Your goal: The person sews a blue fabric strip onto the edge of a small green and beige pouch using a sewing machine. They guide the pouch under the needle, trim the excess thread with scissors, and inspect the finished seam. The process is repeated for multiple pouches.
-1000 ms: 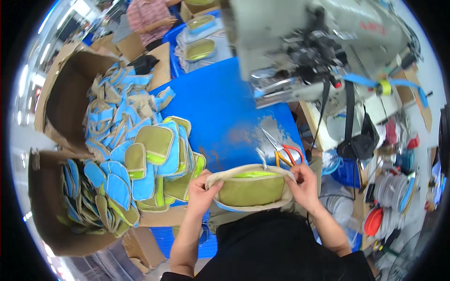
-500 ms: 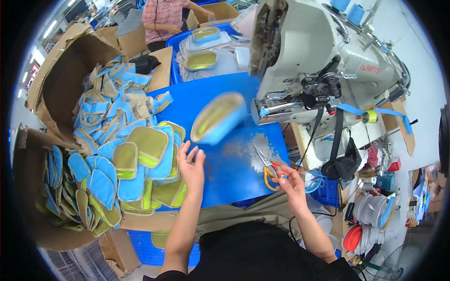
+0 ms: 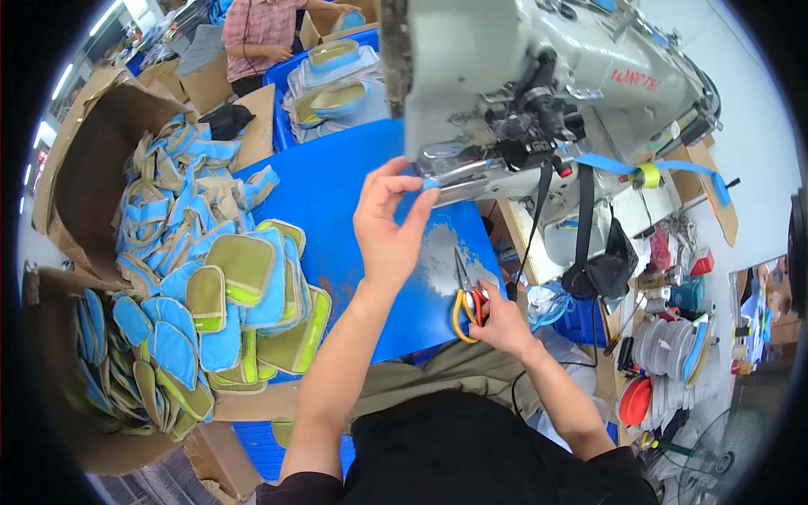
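Observation:
My left hand reaches to the sewing machine's metal attachment, thumb and index finger closed on a short bit of blue tape. My right hand is closed on the orange-and-red handled scissors, low on the right side of the blue tabletop, their blades pointing away from me. A pile of olive and blue padded panels lies at the table's left.
Cardboard boxes hold blue-beige straps and more panels. A blue tub holds oval pouches. A person in a checked shirt is behind it. Reels and a fan sit at right.
The pouch both hands held left them, moving away over the table toward the tub. My left hand has risen to the machine; my right hand has taken the scissors.

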### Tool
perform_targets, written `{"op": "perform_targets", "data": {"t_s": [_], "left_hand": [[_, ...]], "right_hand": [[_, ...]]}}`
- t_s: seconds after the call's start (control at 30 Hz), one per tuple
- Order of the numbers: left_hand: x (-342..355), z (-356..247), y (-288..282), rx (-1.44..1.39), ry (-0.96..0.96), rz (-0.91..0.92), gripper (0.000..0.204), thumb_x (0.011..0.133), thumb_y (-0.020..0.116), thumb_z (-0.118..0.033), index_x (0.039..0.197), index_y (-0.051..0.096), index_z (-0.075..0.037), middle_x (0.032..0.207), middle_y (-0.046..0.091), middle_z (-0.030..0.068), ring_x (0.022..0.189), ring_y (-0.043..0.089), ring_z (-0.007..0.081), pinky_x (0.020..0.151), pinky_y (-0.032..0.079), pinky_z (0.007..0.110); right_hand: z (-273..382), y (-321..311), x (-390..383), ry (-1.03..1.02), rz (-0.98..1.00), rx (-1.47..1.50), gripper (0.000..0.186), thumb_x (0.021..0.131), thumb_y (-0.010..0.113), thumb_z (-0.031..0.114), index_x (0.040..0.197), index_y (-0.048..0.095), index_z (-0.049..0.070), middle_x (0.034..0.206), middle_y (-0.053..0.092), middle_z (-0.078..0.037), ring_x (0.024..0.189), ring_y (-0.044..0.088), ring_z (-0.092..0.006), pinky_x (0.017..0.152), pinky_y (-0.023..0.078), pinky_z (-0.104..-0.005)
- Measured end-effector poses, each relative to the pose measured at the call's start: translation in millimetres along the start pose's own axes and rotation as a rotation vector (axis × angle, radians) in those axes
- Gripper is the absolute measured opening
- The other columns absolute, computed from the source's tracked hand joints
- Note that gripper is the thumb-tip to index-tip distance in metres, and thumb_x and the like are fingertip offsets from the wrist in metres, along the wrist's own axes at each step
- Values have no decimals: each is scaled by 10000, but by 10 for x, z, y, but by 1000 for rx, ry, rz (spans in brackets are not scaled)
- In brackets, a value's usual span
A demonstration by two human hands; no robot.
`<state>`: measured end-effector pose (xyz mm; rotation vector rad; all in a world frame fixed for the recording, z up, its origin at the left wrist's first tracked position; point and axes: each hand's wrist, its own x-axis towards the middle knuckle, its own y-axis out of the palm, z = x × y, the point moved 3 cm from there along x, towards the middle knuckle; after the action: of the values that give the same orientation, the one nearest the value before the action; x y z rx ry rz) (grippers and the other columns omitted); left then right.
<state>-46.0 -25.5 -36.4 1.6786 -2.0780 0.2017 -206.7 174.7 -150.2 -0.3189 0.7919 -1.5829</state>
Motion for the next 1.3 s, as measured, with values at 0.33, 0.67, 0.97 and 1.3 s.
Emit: {"op": "perform_targets", "data": {"t_s": [0.33,0.67,0.97,1.3], "left_hand": [[62,26,-29,-79,-87,22,111,862,768,36,932,686,7,1340,536,194,1296,551,254,1067,505,377],[146,48,-56,-53,-118,123,99,891,730,12,889,641,-30,1167,586,105,1225,531,191,973,447,314],[149,106,13,-394,-237,110,129,887,723,16,929,613,-38,1374,575,137,1176,592,173,1018,481,343],[89,248,42,-566,-277,66,120,914,692,-3,944,593,-64,1404,564,130,1164,573,151,1012,458,321]], "right_hand": [[1428,-859,-356,-77,321,1215,754,987,620,187,1626,230,93,691,521,-22,451,427,-79,448,362,-236],[1552,-846,-121,11,392,1424,735,1021,593,287,1629,216,119,669,502,-31,404,390,-84,427,347,-205],[1730,-607,-158,7,139,1281,665,1031,571,158,1621,265,155,739,517,-27,452,404,-73,422,333,-220],[1959,-479,-214,54,43,1452,684,1028,592,159,1621,252,122,764,511,-19,483,402,-67,469,333,-200]]}}
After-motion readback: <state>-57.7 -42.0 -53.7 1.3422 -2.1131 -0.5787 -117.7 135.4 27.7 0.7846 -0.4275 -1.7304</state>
